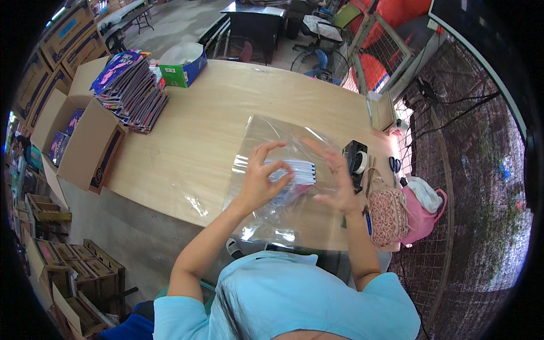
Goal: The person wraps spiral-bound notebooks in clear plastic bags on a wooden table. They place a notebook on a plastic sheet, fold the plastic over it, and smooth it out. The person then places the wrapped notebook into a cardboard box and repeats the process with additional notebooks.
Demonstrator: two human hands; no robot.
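Clear plastic sheets [255, 136] lie on the table in front of me, glossy and partly crumpled toward the near edge. Among them sits a small stack of white-edged booklets or cards [305, 171]; its exact kind is hard to make out. My left hand [263, 175] hovers over the left side of that stack, fingers bent and apart, thumb and forefinger curved toward each other with a gap. On the stack's other side, my right hand [339, 184] is raised with fingers stretched and thumb spread, slightly blurred. Neither hand visibly holds anything.
A black tape dispenser [354, 158] stands right of my right hand, near scissors [395, 164], a patterned pouch [388, 218] and a pink bag [419, 209]. Spiral notebooks [133, 93] are piled far left, beside an open carton [93, 139] and a green-blue box [184, 68].
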